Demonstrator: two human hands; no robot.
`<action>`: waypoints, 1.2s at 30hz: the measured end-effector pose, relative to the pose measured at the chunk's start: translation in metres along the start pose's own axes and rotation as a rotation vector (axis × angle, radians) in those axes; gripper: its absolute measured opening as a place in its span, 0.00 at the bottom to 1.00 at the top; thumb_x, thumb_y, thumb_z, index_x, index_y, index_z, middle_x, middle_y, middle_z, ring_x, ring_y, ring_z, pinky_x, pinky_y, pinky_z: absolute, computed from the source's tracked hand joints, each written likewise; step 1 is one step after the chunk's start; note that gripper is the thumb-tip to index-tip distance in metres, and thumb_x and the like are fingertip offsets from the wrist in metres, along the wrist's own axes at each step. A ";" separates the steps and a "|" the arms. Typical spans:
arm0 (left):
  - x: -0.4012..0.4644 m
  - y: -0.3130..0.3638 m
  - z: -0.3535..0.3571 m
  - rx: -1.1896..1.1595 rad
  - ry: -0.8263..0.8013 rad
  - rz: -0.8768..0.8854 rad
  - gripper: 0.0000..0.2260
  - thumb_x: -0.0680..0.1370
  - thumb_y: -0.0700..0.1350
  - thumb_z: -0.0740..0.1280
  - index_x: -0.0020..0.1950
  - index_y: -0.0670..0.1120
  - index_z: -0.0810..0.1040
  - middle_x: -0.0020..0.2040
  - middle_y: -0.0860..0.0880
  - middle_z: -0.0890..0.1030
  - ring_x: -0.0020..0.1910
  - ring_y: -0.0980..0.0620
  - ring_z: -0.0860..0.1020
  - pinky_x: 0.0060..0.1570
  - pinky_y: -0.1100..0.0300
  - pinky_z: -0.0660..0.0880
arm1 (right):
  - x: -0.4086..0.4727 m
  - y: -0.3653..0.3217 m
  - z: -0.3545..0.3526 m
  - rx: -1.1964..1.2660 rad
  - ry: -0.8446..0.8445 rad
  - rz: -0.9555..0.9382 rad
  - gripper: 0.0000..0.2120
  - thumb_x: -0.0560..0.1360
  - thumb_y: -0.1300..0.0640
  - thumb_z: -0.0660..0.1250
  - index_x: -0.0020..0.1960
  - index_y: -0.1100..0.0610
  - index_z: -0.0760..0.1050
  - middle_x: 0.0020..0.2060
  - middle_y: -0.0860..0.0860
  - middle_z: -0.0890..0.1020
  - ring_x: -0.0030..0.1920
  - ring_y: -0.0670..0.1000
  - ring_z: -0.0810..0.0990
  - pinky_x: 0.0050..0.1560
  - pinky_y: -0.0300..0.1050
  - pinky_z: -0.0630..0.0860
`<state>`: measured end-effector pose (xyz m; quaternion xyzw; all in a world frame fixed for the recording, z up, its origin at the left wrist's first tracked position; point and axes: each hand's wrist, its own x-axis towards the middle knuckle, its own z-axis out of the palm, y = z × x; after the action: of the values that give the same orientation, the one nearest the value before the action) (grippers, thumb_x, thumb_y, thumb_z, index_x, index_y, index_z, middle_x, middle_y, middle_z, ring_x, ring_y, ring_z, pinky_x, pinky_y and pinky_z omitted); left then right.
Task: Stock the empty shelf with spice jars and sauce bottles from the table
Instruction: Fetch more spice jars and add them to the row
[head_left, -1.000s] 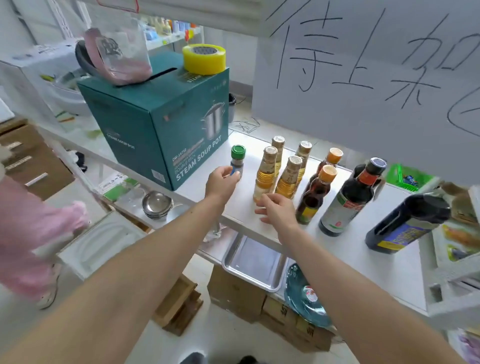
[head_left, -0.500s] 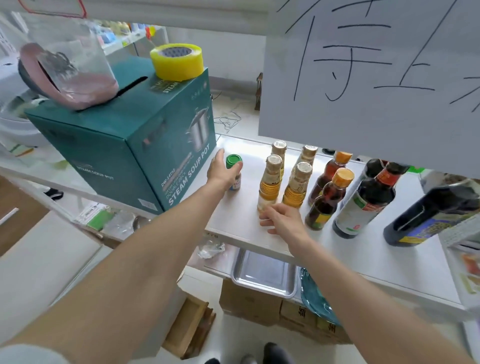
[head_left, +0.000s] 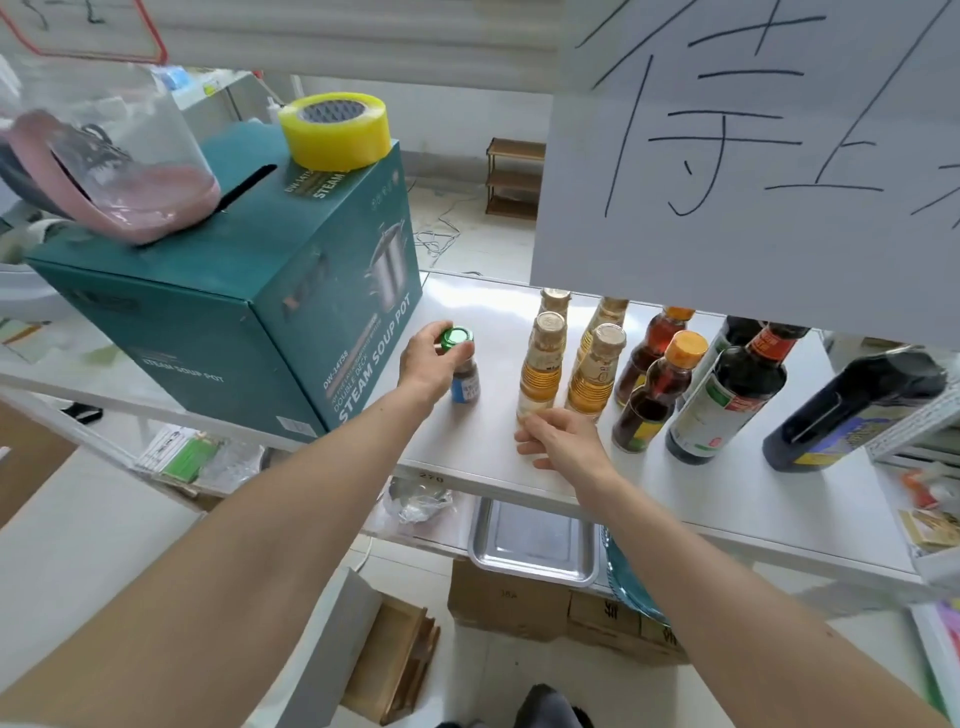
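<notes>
On the white shelf (head_left: 727, 499) my left hand (head_left: 423, 358) grips a small green-capped spice jar (head_left: 464, 371) that stands upright. To its right stand several gold-capped amber bottles (head_left: 540, 364), two orange-capped brown sauce bottles (head_left: 654, 400) and dark soy sauce bottles (head_left: 727, 400). A large dark bottle (head_left: 852, 410) leans at the far right. My right hand (head_left: 558, 441) rests on the shelf at the base of the nearest amber bottle, fingers touching it.
A teal steam-soup-pot box (head_left: 244, 291) stands left of the jar, with a yellow tape roll (head_left: 335, 130) and a pink bagged item (head_left: 104, 171) on top. A white sign (head_left: 753, 156) hangs over the bottles. Below are a metal tray (head_left: 535, 540) and cardboard boxes (head_left: 519, 603).
My left hand has closed round the green-capped jar and shifted it slightly toward me. My right hand has stayed at the amber bottle's base. The view moved closer and left.
</notes>
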<state>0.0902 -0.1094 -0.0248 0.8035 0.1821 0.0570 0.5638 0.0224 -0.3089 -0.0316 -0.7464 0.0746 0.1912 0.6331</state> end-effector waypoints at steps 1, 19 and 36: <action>-0.004 -0.001 -0.003 -0.011 -0.015 0.003 0.22 0.75 0.45 0.73 0.68 0.46 0.74 0.61 0.47 0.78 0.56 0.49 0.77 0.59 0.53 0.76 | -0.001 -0.001 0.003 -0.002 -0.003 -0.013 0.10 0.80 0.53 0.64 0.56 0.57 0.78 0.46 0.52 0.84 0.45 0.49 0.84 0.46 0.44 0.79; -0.095 0.009 -0.012 -0.150 -0.848 0.012 0.13 0.76 0.44 0.71 0.61 0.44 0.79 0.58 0.39 0.81 0.57 0.43 0.81 0.56 0.48 0.79 | -0.070 0.021 0.005 0.028 0.056 -0.229 0.13 0.73 0.57 0.73 0.56 0.50 0.80 0.50 0.48 0.85 0.52 0.47 0.84 0.57 0.50 0.80; -0.236 0.075 0.185 -0.033 -1.286 0.197 0.14 0.78 0.51 0.68 0.63 0.50 0.78 0.57 0.47 0.83 0.58 0.50 0.80 0.56 0.50 0.79 | -0.229 0.097 -0.168 0.205 0.716 -0.148 0.16 0.70 0.61 0.76 0.57 0.58 0.80 0.48 0.55 0.85 0.51 0.53 0.84 0.53 0.48 0.81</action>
<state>-0.0566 -0.3800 0.0048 0.6816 -0.2670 -0.3813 0.5646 -0.1899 -0.5207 -0.0126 -0.7023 0.2559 -0.1364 0.6502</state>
